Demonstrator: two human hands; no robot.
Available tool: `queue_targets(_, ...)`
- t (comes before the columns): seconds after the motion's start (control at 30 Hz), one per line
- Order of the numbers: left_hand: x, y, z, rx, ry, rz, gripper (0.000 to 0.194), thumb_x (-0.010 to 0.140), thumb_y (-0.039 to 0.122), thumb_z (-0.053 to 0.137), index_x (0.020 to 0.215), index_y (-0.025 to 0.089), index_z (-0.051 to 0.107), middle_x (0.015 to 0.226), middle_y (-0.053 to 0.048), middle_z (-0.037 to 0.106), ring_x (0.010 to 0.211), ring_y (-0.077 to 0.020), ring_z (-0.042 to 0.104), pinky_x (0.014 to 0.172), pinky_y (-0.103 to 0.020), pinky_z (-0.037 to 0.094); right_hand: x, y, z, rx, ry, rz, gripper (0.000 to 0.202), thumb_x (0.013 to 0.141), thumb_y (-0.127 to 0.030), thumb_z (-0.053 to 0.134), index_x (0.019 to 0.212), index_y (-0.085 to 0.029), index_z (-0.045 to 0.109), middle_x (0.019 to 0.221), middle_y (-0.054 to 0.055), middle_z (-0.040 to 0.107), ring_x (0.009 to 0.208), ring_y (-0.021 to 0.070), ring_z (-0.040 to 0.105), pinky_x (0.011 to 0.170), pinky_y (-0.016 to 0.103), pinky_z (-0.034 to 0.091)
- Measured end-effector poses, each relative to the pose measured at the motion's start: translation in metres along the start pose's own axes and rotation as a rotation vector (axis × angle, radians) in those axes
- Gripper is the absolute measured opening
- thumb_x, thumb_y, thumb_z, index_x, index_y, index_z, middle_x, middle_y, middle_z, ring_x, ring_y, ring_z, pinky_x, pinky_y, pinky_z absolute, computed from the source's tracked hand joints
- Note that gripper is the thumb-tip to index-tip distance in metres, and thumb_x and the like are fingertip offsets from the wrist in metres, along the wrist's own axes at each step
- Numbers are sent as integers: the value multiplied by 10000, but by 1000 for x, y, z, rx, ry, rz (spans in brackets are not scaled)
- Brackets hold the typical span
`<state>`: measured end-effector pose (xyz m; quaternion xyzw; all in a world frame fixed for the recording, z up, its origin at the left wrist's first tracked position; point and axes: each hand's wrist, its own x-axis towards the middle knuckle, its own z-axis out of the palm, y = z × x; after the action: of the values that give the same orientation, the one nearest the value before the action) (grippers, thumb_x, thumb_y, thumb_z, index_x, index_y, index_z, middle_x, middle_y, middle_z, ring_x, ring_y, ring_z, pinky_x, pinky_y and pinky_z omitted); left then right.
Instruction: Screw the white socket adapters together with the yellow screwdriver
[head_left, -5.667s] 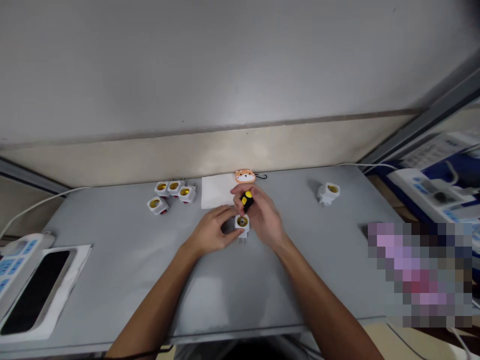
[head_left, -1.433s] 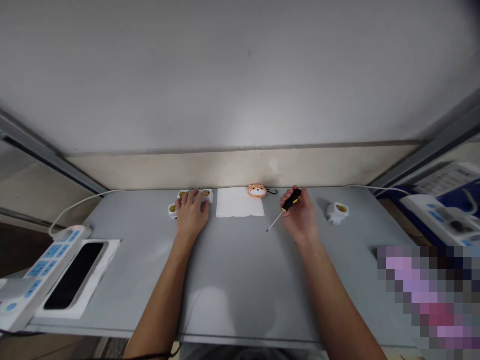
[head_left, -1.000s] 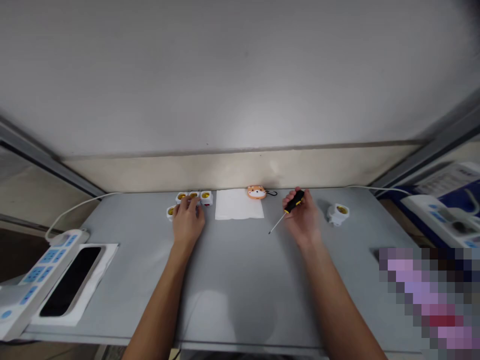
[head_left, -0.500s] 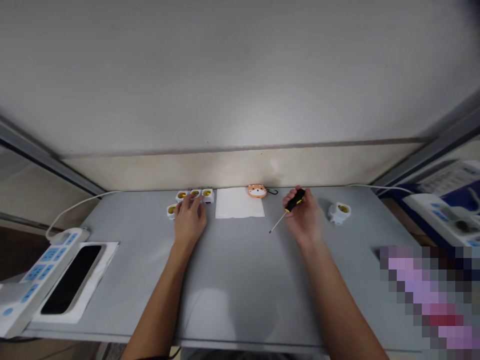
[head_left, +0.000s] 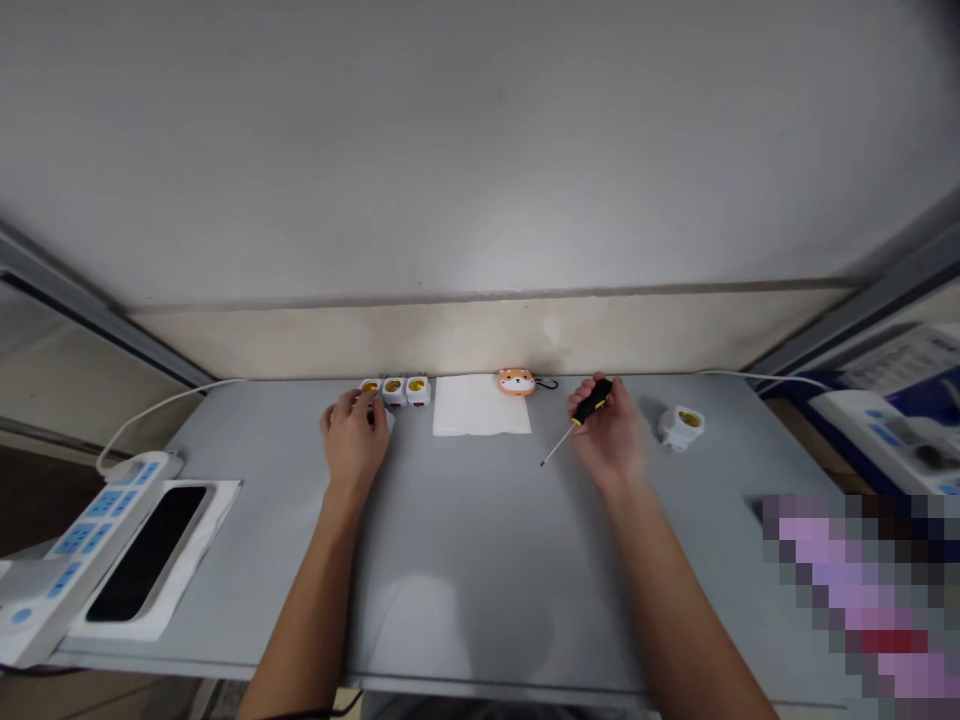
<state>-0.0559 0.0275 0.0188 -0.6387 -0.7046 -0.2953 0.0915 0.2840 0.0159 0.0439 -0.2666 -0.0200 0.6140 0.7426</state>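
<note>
Right fingers (head_left: 578, 397) clamped on one screwdriver (head_left: 592, 402), grip of left fingers (head_left: 361, 404) unclear, five sockets (head_left: 394, 393), one mostly hidden

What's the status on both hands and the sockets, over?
Left hand at white sockets, grip unclear, partly blocking view. Right hand holding screwdriver, tip touching no socket. Lone socket further right.

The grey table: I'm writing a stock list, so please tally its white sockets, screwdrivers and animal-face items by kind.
White sockets: 5 (three in a row, a lone socket to the right, one mostly hidden at the left hand)
Screwdrivers: 1, in the right hand
Animal-face items: 1
Total: 7
</note>
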Motion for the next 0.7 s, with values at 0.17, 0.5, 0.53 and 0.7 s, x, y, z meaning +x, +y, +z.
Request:
queue_targets(0.17, -1, 1, 2, -9, -13, 22, 385, 1013, 283, 469, 1242, 166, 755, 1296, -178, 691, 1183, -326, 652, 1096, -504, 411, -3, 0, 5, -6, 27, 11, 271, 1050, -335, 549, 860, -198, 684, 702, -36, 671, 594, 65, 652, 571, 161, 571)
queue_targets(0.5, 10, -19, -15, -110, 28, -144, 397, 923, 245, 489, 1233, 168, 725, 1206, -169, 629, 1127, -314, 639, 1040, -469, 495, -2, -3, 2, -5, 1, -1, 223, 1024, -339, 602, 881, -188, 681, 714, -38, 679, 605, 61, 659, 607, 160, 577)
queue_targets(0.53, 11, -25, -17, -102, 26, -196, 395, 894, 251, 513, 1215, 164, 725, 1188, -170, 614, 1103, -317, 639, 1018, -468, 508, -1, -3, 1, -8, -10, -6, 209, 1015, -341, 618, 881, -194, 683, 716, -40, 679, 609, 63, 660, 607, 161, 576)
queue_targets(0.7, 17, -43, -24, -193, -178, -253, 343, 836, 350, 540, 1065, 181, 732, 972, -93, 618, 830, -246, 629, 846, -384, 550, -1, -4, 1, 10, 14, 0, 227, 1036, -317, 565, 889, -198, 690, 711, -31, 678, 616, 74, 653, 601, 177, 576)
